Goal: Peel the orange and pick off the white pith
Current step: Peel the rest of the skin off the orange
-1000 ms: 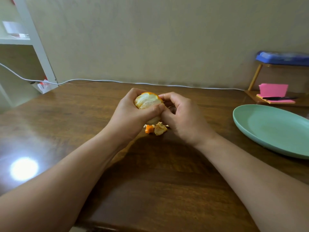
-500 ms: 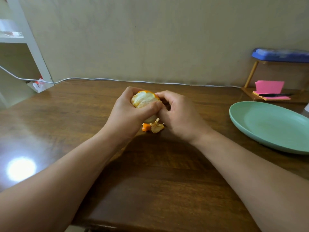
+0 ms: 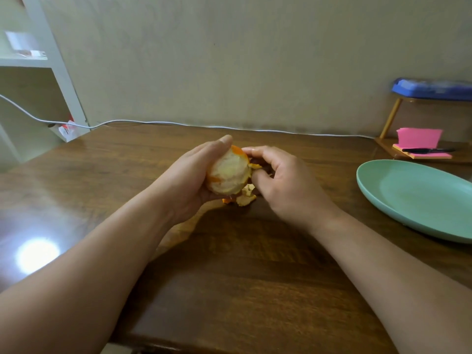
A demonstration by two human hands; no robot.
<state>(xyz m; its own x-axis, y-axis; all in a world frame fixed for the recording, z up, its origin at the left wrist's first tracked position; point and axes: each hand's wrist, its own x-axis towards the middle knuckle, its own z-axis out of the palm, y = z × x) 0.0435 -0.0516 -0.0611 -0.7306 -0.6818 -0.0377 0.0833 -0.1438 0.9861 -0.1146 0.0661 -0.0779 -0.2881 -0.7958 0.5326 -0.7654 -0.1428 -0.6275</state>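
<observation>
The orange (image 3: 229, 173) is mostly bare, pale with white pith, and keeps a patch of orange skin at its far top and a small strip at its left. My left hand (image 3: 190, 178) cradles it from the left and below, just above the table, with the thumb lifted over its top. My right hand (image 3: 278, 180) is at the orange's right side, its fingers curled and pinching a flap of peel (image 3: 255, 166) that is attached there. Torn peel pieces (image 3: 242, 198) lie on the table under the fruit.
A green plate (image 3: 419, 198) lies on the wooden table (image 3: 229, 277) to the right. Behind it a small wooden stand carries pink sticky notes (image 3: 419, 137), a black pen and a blue object on top. A white cable (image 3: 153, 123) runs along the wall. A white shelf stands far left.
My left thumb has come off the front of the orange, which has turned its bare side toward me. My right hand has shifted slightly right, pulling peel.
</observation>
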